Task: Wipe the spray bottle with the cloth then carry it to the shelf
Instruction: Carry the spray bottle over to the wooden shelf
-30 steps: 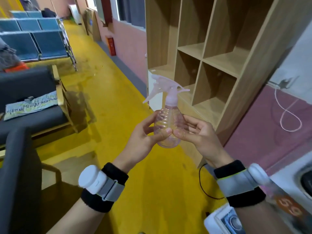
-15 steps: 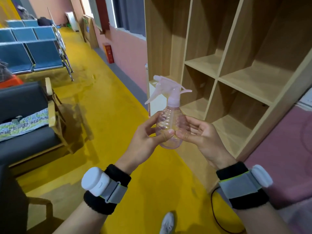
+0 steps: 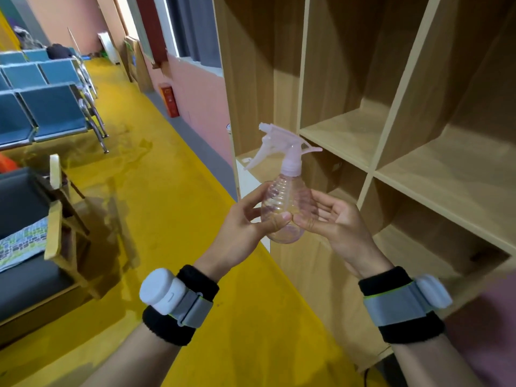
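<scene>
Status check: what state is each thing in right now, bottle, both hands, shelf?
spray bottle: upright, clear, looks empty, held in front of the shelf, not yet on it.
left hand: grips the bottle's left side.
right hand: grips its right side.
shelf: open-fronted, bottle in no compartment.
cloth: not in view.

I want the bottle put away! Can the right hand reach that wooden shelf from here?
Probably yes. The right hand, gripping the spray bottle together with the left hand, is just beside the shelf, and its open compartments face it with nothing in between.
</scene>
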